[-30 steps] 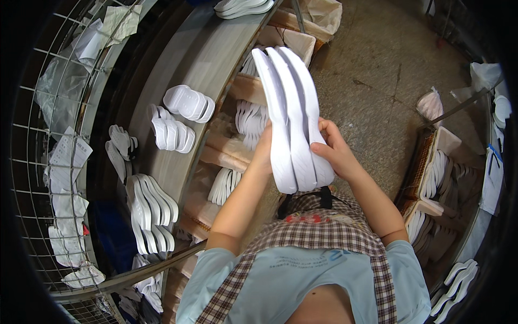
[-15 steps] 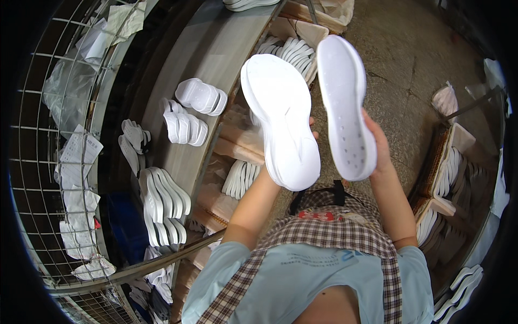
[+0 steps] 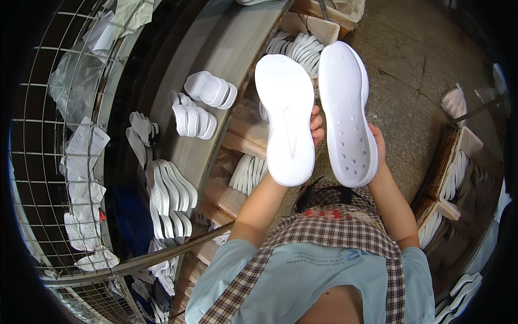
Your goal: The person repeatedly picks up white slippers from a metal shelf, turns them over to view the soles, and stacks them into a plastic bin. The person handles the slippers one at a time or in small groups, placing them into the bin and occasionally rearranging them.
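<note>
Two white shoe soles are held up side by side in front of me, toes pointing away. My left hand (image 3: 317, 126) is closed on the left shoe sole (image 3: 287, 116); its fingertips curl round the right edge and the rest is hidden behind. That sole shows a smooth face with a thin V-shaped line. My right hand (image 3: 378, 147) grips the right shoe sole (image 3: 348, 119) by its outer edge near the heel. This one shows a rimmed inner face with several small holes toward the heel. A narrow gap separates the soles.
On the grey bench (image 3: 186, 124) at left lie stacks of white soles (image 3: 195, 120). Lined baskets of soles stand below the bench, including a far basket (image 3: 324, 29), and at right another basket (image 3: 468, 141). A wire mesh (image 3: 54, 129) with papers borders the far left.
The left sole has turned, its heel swinging left so it stands straighter. The right sole has tilted, showing its holes more plainly. More of my left fingers show, and the view has shifted slightly.
</note>
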Motion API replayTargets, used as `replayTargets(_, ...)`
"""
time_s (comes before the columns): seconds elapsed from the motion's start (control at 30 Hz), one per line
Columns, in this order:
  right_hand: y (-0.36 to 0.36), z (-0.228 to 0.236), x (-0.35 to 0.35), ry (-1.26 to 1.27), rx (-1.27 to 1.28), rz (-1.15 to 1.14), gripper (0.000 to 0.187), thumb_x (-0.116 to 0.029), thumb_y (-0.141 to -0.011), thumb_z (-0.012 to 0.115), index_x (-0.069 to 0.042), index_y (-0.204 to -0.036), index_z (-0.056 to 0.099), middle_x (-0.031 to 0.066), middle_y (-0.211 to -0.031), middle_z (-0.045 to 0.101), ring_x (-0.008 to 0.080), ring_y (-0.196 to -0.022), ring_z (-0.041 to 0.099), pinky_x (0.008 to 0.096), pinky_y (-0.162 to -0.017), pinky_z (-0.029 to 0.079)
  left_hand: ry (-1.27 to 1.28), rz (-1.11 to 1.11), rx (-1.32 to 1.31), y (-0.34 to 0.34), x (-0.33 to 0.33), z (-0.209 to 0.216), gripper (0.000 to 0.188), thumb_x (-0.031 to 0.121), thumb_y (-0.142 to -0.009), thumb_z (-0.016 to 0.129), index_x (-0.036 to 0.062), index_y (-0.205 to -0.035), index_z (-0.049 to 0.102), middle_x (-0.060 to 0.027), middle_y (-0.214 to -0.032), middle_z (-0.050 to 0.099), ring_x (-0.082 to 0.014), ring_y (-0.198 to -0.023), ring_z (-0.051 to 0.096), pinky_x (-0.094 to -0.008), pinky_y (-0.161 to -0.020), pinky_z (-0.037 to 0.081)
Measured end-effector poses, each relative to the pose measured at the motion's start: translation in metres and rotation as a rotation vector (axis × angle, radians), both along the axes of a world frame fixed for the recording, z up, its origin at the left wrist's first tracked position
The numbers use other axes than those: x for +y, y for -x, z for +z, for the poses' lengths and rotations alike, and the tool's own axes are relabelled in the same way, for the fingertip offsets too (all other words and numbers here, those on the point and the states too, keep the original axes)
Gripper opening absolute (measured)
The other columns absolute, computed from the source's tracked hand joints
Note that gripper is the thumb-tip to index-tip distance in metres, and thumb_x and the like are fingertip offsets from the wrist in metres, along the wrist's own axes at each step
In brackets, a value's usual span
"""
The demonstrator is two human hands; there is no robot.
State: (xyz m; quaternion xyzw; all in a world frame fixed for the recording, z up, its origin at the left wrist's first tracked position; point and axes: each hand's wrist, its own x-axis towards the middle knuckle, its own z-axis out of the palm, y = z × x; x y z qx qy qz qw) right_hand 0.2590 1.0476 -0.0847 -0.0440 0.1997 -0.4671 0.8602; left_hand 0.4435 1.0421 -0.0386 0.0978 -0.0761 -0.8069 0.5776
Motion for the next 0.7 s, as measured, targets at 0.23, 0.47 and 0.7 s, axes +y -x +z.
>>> replayTargets(0.23, 0.002, 0.000, -0.001, 0.133, -0.047, 0.025, 0.055, -0.035, -0.088, 0.041, -0.003, -0.132, 0.043, 0.0161, -0.117, 0.058, 0.0255, -0.095, 0.064, 0.0396, -0.078, 0.056, 0.013, 0.028, -0.121, -0.004, 0.006, -0.002, 0.041, 0.029, -0.090, 0.057, -0.0019, -0.117, 0.050, -0.0114, -0.104, 0.053, -0.0190, -0.084, 0.051, -0.0276, -0.069, 0.046)
replayTargets(0.47, -0.019, -0.004, -0.003, 0.307, 0.307, 0.111, 0.063, -0.030, -0.088, 0.052, -0.001, -0.139, 0.031, 0.0142, -0.137, 0.042, 0.0226, -0.124, 0.045, 0.0338, -0.103, 0.037, -0.053, -0.132, -0.622, -0.005, -0.015, -0.034, 0.064, 0.031, -0.091, 0.057, 0.0071, -0.141, 0.024, -0.0118, -0.123, 0.053, -0.0193, -0.104, 0.059, -0.0343, -0.085, 0.053)
replayTargets(0.7, -0.040, -0.004, -0.017, 0.481, 0.737, 0.283, 0.083, -0.034, -0.084, 0.058, -0.005, -0.144, 0.007, 0.0231, -0.141, 0.029, 0.0296, -0.126, 0.039, 0.0388, -0.103, 0.036, 0.041, 0.114, -1.238, -0.017, -0.001, -0.038, 0.098, 0.017, -0.082, 0.070, 0.0068, -0.147, -0.003, -0.0191, -0.143, 0.026, -0.0299, -0.129, 0.032, -0.0423, -0.102, 0.035)
